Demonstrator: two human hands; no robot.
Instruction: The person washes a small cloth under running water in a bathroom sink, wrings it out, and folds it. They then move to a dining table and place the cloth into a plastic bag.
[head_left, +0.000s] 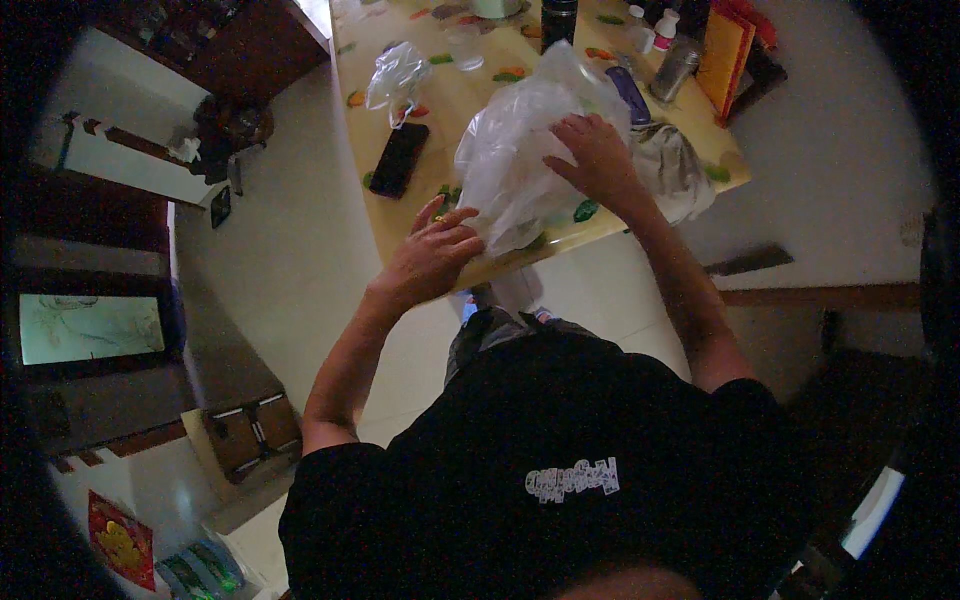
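Observation:
A large translucent white plastic bag (517, 150) lies spread over the front part of a table with a yellow patterned top (442, 262). My right hand (596, 161) rests on the bag's upper right part, palm down and fingers spread. At the bag's lower left edge is my left hand (439, 251), its fingers touching the plastic and a ring on one finger; whether it pinches the edge I cannot tell. Left of the bag lies a black smartphone (400, 161), and above that a small crumpled clear plastic bag (397, 79).
Beige cloth (671, 169) lies right of the bag, near a dark blue case (628, 94). Behind stand a black bottle (559, 26), a metal-looking container (675, 71), a small white bottle (666, 30) and an orange upright box (726, 60). Small clear lids (469, 60) lie farther back.

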